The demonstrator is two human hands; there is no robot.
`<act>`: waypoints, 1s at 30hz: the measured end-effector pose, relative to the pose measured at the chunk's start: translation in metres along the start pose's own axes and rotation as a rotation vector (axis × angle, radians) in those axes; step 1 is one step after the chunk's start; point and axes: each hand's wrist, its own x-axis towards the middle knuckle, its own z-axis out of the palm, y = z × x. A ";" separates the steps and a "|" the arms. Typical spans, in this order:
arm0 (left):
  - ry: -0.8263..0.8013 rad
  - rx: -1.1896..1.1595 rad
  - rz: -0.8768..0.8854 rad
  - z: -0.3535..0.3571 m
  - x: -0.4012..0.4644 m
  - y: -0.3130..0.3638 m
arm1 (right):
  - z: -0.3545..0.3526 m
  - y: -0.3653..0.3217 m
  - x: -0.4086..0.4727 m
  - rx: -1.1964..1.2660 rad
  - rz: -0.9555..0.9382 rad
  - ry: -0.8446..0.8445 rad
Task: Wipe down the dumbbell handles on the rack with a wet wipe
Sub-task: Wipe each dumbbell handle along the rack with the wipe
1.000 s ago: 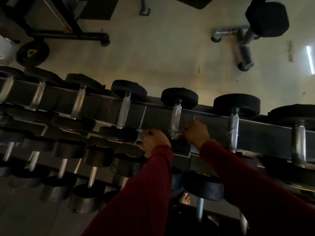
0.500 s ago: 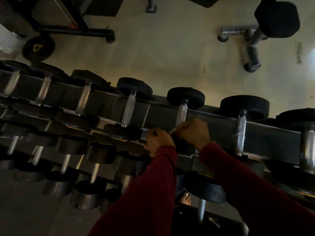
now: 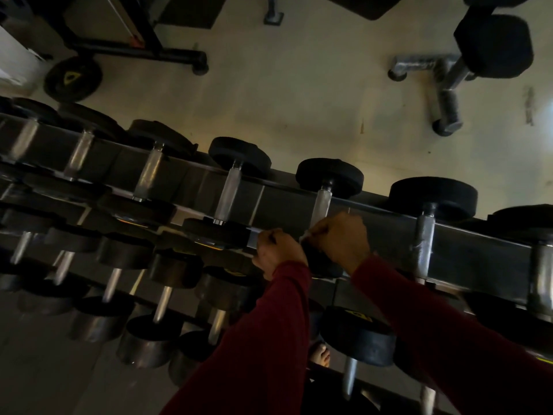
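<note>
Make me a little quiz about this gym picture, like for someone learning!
1. True or false: the right hand is at the near end of a dumbbell handle on the rack's top row.
2. What colour are the sleeves?
3. The white wipe peeks out: A) on the floor B) between both hands C) on a bench.

Key: 1 true. 2 dark red. 3 B, between the right and left hand.
</note>
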 end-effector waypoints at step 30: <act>-0.014 0.008 0.007 0.002 0.003 0.000 | 0.021 0.009 0.038 1.265 0.547 0.506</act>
